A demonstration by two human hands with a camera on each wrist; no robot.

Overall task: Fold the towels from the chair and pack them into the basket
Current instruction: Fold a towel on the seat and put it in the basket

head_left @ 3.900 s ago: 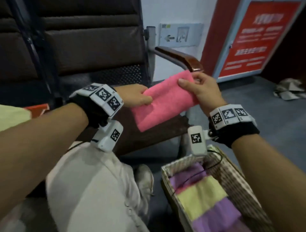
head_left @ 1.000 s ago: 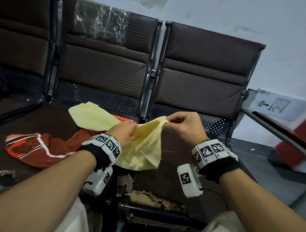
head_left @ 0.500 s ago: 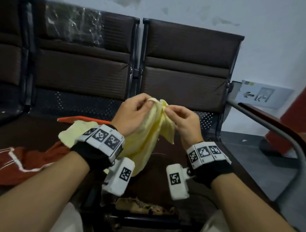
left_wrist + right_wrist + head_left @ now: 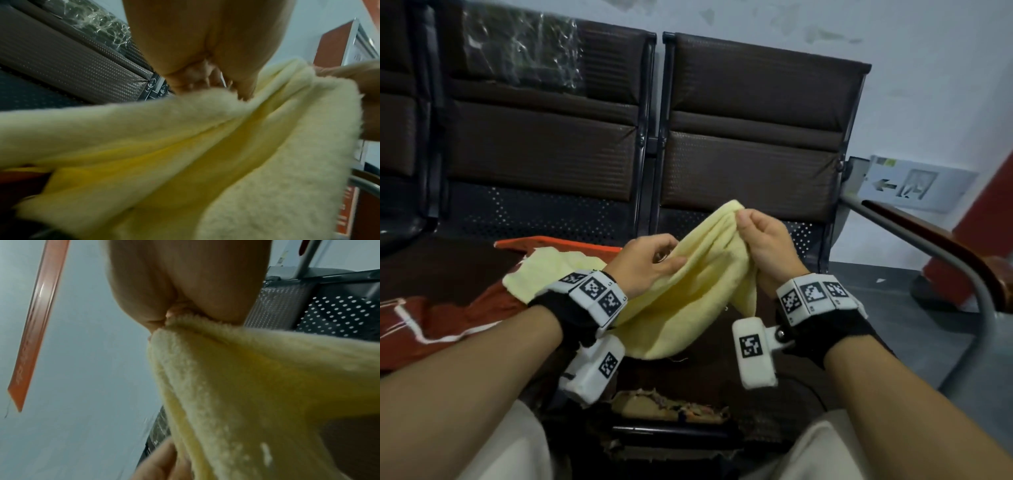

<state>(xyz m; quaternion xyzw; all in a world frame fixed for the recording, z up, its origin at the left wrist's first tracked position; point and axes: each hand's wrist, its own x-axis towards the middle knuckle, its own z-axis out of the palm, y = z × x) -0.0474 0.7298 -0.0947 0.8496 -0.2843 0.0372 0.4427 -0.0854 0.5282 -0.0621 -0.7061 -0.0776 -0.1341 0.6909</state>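
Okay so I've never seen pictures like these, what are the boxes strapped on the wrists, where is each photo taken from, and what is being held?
No machine here: a person works with bare hands. The white boxes on the wrists are small cameras, and a third camera sits on the head.

The wide picture is the head view, looking down over both arms at a row of dark brown chairs. The other two are the wrist views, looking along each palm, so everything is very close and blurry.

The left hand and the right hand hold one pale yellow towel, raised and bunched, not yet folded. The right hand's fingers pinch its top edge; the left hand grips it lower down.

On the seat behind lie another yellow towel and a red cloth with white stripes. No basket is visible.
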